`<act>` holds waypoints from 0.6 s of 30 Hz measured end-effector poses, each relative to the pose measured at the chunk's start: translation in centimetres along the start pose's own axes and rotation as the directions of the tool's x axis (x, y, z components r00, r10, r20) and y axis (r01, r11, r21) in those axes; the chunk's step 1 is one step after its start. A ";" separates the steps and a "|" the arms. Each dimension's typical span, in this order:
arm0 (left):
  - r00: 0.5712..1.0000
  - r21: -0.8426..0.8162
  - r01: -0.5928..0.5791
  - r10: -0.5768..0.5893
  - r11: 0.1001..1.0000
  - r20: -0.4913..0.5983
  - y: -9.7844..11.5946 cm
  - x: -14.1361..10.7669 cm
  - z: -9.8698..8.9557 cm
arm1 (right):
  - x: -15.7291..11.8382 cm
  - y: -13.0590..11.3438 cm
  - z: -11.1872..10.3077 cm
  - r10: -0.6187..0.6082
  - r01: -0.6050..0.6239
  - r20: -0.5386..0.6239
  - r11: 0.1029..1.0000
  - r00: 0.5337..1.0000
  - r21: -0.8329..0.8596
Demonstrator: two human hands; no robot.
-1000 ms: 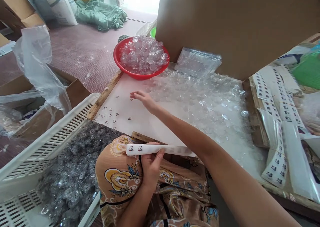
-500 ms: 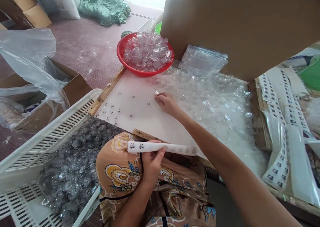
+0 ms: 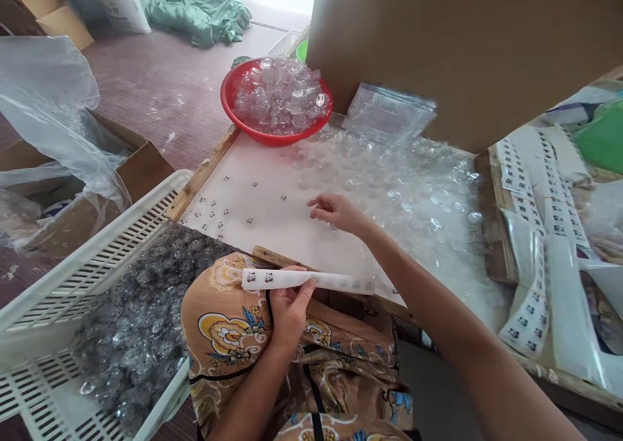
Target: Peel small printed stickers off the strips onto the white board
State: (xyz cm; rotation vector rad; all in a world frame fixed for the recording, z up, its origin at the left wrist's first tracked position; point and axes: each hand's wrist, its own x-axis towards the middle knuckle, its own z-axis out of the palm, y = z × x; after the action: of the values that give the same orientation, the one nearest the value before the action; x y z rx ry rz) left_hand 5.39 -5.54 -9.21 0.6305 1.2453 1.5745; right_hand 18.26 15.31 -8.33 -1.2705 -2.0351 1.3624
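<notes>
My left hand [image 3: 291, 311] is closed on a white sticker strip [image 3: 255, 279], pinching it between thumb and fingers above my lap. Two small black panda-like prints show at the strip's left end. Over the white tabletop [image 3: 272, 233] hovers my right hand [image 3: 338, 211], its fingers apart and nothing visible in them. Small printed stickers [image 3: 250, 220] are scattered to its left on the board. Clear domed discs [image 3: 393, 196] cover the right part of the board, beside and beyond my right hand.
A red basin [image 3: 228, 107] heaped with clear discs stands at the board's far edge, near a clear plastic bag [image 3: 389, 113]. On the left, a white crate [image 3: 160, 191] holds many dark-printed discs. More sticker strips [image 3: 528, 321] lie at the right. A cardboard panel [image 3: 438, 52] rises behind.
My right hand has drawn back toward me and to the right, away from the clear disc at its fingertips. The left hand keeps its grip on the strip. The view has shifted slightly.
</notes>
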 end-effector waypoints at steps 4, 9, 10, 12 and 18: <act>1.000 0.000 0.006 -0.006 1.000 -0.002 -0.1 -0.1 0.0 | -0.1 -1.0 0.6 0.043 -0.026 0.133 0.991 0.990 -0.128; 1.000 -0.005 0.012 -0.012 1.000 -0.021 -0.1 0.0 0.0 | -0.3 -1.6 0.1 0.177 -0.148 0.071 0.942 0.982 -0.302; 1.000 -0.001 0.016 -0.016 1.000 -0.026 -0.1 0.0 0.0 | -0.5 -1.7 -0.1 0.198 -0.166 0.073 0.934 0.977 -0.318; 0.999 0.006 0.027 -0.027 1.000 -0.033 -0.1 0.0 0.0 | -0.9 -1.8 -0.3 0.225 -0.184 0.078 0.918 0.971 -0.352; 0.999 0.010 0.035 -0.035 0.999 -0.015 -0.1 0.0 -0.1 | -1.5 -1.7 -0.1 0.092 -0.137 -0.109 0.830 0.990 -0.540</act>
State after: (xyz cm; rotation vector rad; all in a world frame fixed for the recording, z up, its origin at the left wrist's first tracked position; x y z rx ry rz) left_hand 5.40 -5.60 -9.32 0.6017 1.2693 1.5476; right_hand 18.29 13.87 -6.52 -1.6685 -2.4207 0.7625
